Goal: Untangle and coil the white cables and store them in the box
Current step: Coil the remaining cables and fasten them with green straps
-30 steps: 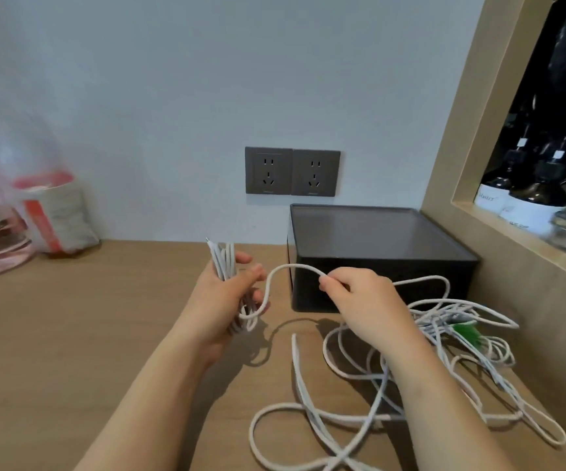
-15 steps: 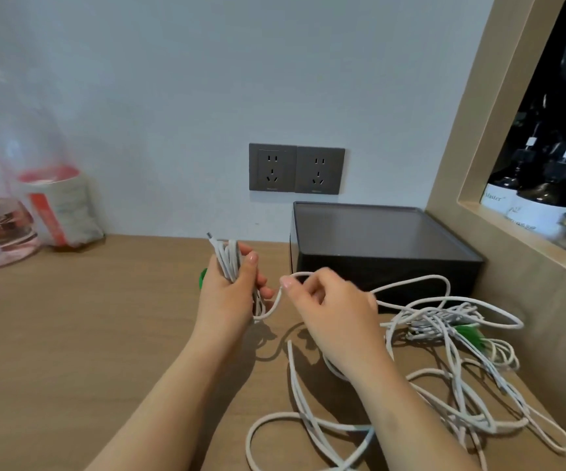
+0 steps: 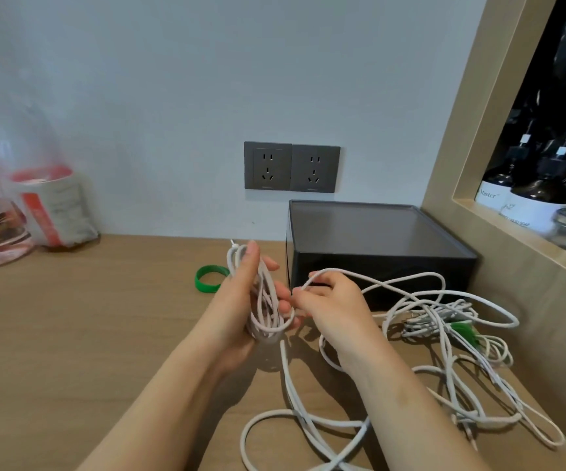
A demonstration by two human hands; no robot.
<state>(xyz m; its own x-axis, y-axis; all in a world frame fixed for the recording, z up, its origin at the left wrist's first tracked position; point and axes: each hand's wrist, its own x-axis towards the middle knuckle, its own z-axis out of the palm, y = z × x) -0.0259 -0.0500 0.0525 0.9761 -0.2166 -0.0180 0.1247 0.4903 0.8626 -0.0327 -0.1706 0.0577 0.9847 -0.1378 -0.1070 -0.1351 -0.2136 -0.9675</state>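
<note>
Closer than half a second ago, the right grip has brought its strand up against the left grip. On the wooden worktop, the black box sits at the back right corner. The loose white cables sprawl in front of it, toward the right edge. The left grip's fingers curl around an upright coil, and the right grip pinches the strand feeding it. A green band lies just left of the left grip.

Loose cables clutter the table before the box.
</note>
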